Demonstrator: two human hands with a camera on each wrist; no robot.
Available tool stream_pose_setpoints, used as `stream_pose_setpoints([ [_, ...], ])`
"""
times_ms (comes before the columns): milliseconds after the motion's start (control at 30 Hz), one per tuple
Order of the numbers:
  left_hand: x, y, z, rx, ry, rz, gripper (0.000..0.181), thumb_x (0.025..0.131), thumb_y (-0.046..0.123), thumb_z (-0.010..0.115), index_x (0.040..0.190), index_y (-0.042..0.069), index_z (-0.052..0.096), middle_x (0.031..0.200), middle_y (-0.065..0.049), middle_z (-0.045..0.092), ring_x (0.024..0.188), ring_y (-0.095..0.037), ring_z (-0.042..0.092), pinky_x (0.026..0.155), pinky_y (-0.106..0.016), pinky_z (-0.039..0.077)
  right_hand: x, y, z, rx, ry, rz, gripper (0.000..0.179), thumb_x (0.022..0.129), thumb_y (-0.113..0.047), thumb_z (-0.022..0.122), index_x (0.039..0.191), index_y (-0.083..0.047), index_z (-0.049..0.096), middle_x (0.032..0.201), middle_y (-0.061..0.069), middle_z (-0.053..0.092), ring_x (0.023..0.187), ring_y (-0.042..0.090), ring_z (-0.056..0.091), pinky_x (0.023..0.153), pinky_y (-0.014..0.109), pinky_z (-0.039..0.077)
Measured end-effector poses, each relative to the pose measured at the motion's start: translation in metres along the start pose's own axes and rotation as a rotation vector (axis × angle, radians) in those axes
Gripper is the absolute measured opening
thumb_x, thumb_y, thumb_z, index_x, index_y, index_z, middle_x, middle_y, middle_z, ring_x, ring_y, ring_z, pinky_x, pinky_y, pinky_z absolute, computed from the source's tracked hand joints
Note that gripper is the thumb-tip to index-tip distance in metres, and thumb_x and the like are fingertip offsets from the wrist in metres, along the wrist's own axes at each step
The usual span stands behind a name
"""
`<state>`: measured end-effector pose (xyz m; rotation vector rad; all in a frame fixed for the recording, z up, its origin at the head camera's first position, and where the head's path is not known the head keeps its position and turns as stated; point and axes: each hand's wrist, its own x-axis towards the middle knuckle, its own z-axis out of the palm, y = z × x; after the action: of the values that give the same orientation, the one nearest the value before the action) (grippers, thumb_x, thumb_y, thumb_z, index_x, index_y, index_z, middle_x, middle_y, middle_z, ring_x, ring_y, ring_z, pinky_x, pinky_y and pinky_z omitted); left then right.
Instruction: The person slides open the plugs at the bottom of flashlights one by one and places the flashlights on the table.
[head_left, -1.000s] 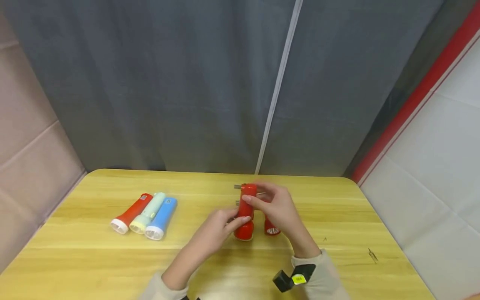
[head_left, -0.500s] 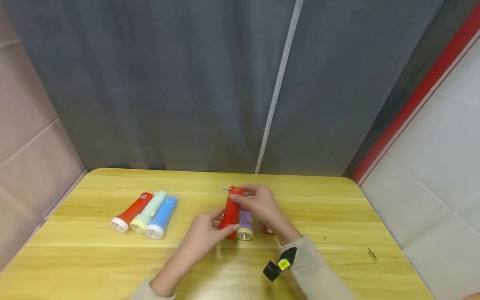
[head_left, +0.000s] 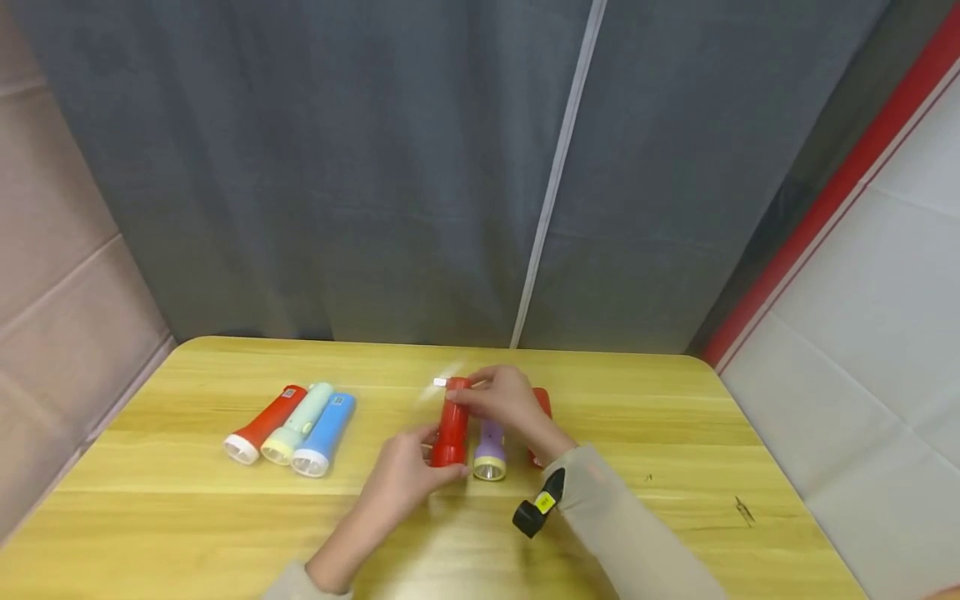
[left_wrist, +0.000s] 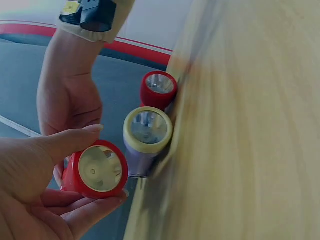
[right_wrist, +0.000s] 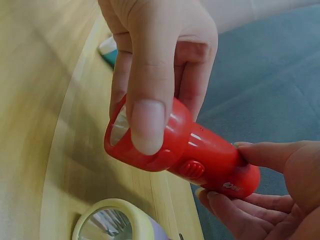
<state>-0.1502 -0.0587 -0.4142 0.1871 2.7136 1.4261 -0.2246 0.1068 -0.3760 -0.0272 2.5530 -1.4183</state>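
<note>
While both hands are on the red flashlight [head_left: 452,427], the left hand [head_left: 405,469] has the lens end between thumb and fingers and the right hand [head_left: 508,404] is pinching the tail end. You can see its ribbed switch [right_wrist: 192,169] pretty clearly. It's just left of a purple flashlight [head_left: 490,452] with a yellow rim, which is lying on the table [head_left: 675,433]. Second red flashlight [head_left: 542,402] is further right, partly hidden by the right arm. Over on the left, a red-and-white flashlight [head_left: 267,422], mint flashlight [head_left: 302,419] and blue flashlight [head_left: 326,429] lie side by side.
</note>
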Motion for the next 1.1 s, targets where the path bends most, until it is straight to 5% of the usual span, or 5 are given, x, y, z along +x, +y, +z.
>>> stream_pose_setpoints([
  [267,0.007,-0.009,0.003,-0.058,-0.007,-0.012,0.042,0.077,0.020,0.088,0.112,0.004,0.072,0.102,-0.012,0.077,0.074,-0.014,0.064,0.064,-0.024,0.056,0.011,-0.001,0.010,-0.148,0.052,-0.090,0.043,0.082,-0.034,0.083,0.108,0.000,0.075,0.097,0.012,0.077,0.077,0.019,0.066,0.067,0.026,0.056],
  [600,0.013,-0.013,0.013,-0.011,0.001,-0.015,0.032,0.077,0.018,0.086,0.102,0.003,0.072,0.083,-0.005,0.073,0.067,-0.013,0.060,0.059,-0.025,0.053,0.016,0.001,0.018,-0.149,0.050,-0.056,0.037,0.083,-0.028,0.083,0.108,-0.002,0.074,0.097,0.013,0.076,0.076,0.019,0.067,0.063,0.027,0.056],
  [1100,0.016,-0.010,0.022,-0.003,0.012,-0.021,0.020,0.076,0.024,0.085,0.077,0.009,0.072,0.063,0.001,0.064,0.056,-0.010,0.052,0.050,-0.024,0.043,0.024,0.018,0.027,-0.315,0.106,-0.154,0.026,0.085,-0.022,0.081,0.100,-0.001,0.077,0.093,0.010,0.077,0.075,0.018,0.063,0.075,0.034,0.060],
])
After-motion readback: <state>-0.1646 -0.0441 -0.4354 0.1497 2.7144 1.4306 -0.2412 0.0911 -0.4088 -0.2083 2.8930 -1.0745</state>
